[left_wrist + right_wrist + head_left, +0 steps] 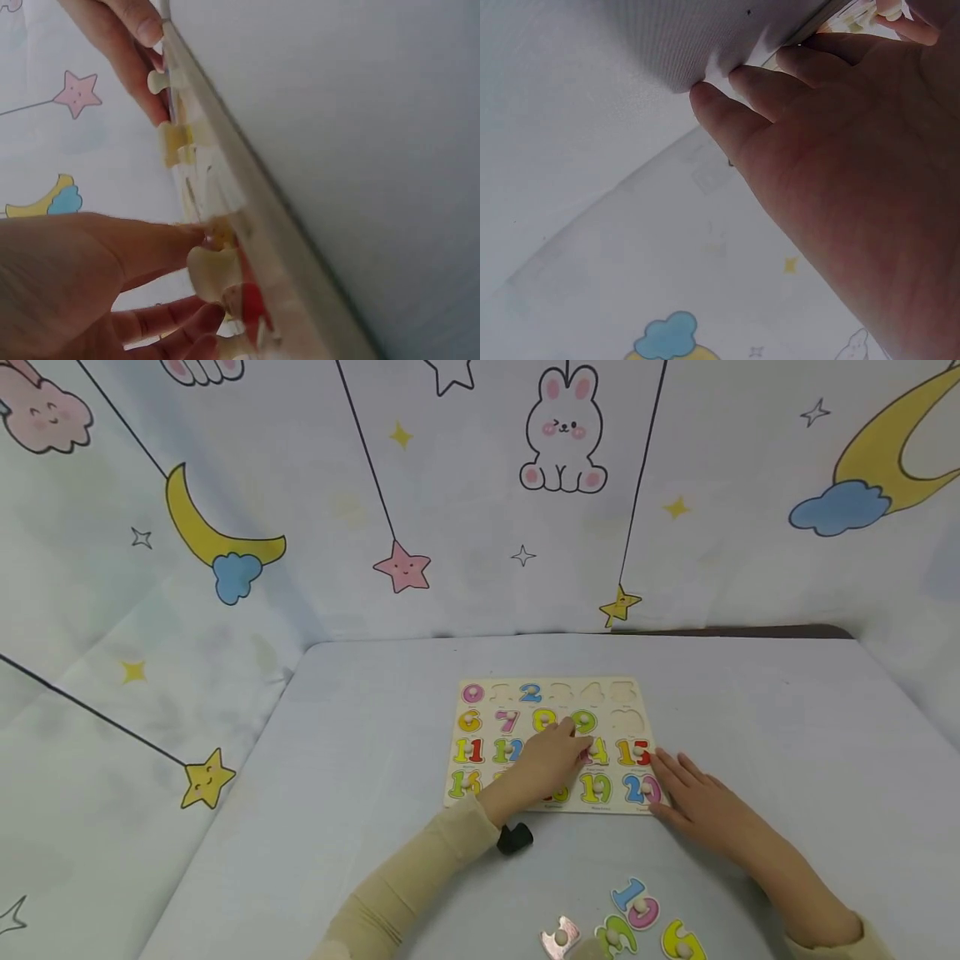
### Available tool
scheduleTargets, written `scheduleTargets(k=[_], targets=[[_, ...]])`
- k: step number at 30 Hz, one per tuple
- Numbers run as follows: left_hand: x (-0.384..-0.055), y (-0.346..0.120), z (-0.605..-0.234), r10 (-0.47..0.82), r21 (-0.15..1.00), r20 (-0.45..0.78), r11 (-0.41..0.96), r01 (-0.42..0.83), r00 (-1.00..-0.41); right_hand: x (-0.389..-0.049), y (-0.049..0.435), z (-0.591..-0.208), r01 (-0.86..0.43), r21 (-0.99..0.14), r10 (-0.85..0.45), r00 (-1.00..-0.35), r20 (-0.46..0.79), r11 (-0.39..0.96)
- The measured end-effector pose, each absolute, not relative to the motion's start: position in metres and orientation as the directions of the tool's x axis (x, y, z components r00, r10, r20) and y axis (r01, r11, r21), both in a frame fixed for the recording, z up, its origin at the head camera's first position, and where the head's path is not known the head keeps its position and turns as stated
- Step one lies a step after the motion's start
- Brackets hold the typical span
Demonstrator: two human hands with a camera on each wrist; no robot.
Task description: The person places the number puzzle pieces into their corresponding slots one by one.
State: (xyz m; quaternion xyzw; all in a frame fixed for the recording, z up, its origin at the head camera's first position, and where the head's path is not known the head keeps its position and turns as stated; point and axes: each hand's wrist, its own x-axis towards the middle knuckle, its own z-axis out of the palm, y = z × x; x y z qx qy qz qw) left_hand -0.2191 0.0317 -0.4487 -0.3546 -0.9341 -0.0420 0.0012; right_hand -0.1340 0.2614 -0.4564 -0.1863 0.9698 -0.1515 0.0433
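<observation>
A wooden number puzzle board lies flat on the table, with knobbed number pieces in most recesses. Over its middle reaches my left hand, index finger and thumb spread apart near the green 9 and the 14 piece. It hides the board beneath it. In the left wrist view, the thumb and fingers of the left hand lie close around a pale knob. My right hand rests against the board's right edge beside the red-and-orange 15, fingers extended; its fingertips meet the edge in the right wrist view.
Several loose pieces lie near the front: a blue-and-pink 10, a pink piece, a green piece and a yellow piece. A small black device sits by the left wrist. Patterned cloth hangs behind the table.
</observation>
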Motion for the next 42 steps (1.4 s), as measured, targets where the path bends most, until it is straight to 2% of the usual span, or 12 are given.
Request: scheduleTargets(k=[10, 13, 15, 17, 18, 21, 23, 26, 32, 35, 38, 42], targets=[[-0.216, 0.029, -0.447, 0.695, 0.003, 0.003, 0.719, 0.695, -0.719, -0.134, 0.262, -0.458, -0.348, -0.308, -0.374, -0.927, -0.028, 0.886], [-0.200, 0.025, -0.442, 0.692, -0.078, 0.011, 0.721, 0.689, -0.722, -0.134, 0.263, -0.458, -0.351, -0.312, -0.377, -0.926, -0.025, 0.883], [-0.183, 0.020, -0.434, 0.711, -0.121, 0.032, 0.700, 0.704, -0.702, -0.134, 0.262, -0.457, -0.350, -0.310, -0.377, -0.926, -0.028, 0.884], [-0.164, 0.011, -0.424, 0.758, -0.131, 0.030, 0.649, 0.749, -0.652, -0.135, 0.261, -0.457, -0.355, -0.304, -0.380, -0.925, -0.027, 0.884], [-0.154, 0.006, -0.417, 0.794, -0.132, 0.006, 0.603, 0.786, -0.608, -0.136, 0.261, -0.456, -0.353, -0.302, -0.379, -0.925, -0.029, 0.885], [-0.129, -0.008, -0.404, 0.886, -0.041, -0.132, 0.442, 0.896, -0.444, -0.137, 0.262, -0.457, -0.348, -0.293, -0.375, -0.926, -0.037, 0.890], [-0.114, -0.015, -0.401, 0.907, 0.013, -0.226, 0.366, 0.930, -0.354, -0.137, 0.263, -0.457, -0.347, -0.296, -0.374, -0.926, -0.040, 0.890], [-0.099, -0.023, -0.406, 0.919, 0.052, -0.268, 0.315, 0.948, -0.291, -0.136, 0.263, -0.459, -0.348, -0.304, -0.377, -0.925, -0.041, 0.887], [-0.086, -0.023, -0.425, 0.935, 0.107, -0.236, 0.294, 0.950, -0.264, -0.135, 0.264, -0.460, -0.353, -0.300, -0.380, -0.924, -0.035, 0.886], [-0.080, -0.019, -0.432, 0.947, 0.079, -0.184, 0.281, 0.956, -0.263, -0.135, 0.263, -0.459, -0.351, -0.310, -0.380, -0.924, -0.038, 0.884], [-0.075, -0.015, -0.438, 0.950, -0.004, -0.136, 0.282, 0.959, -0.280, -0.135, 0.263, -0.459, -0.345, -0.319, -0.377, -0.925, -0.043, 0.883], [-0.072, -0.010, -0.441, 0.949, 0.021, -0.153, 0.282, 0.959, -0.276, -0.135, 0.262, -0.458, -0.344, -0.315, -0.377, -0.925, -0.047, 0.885]])
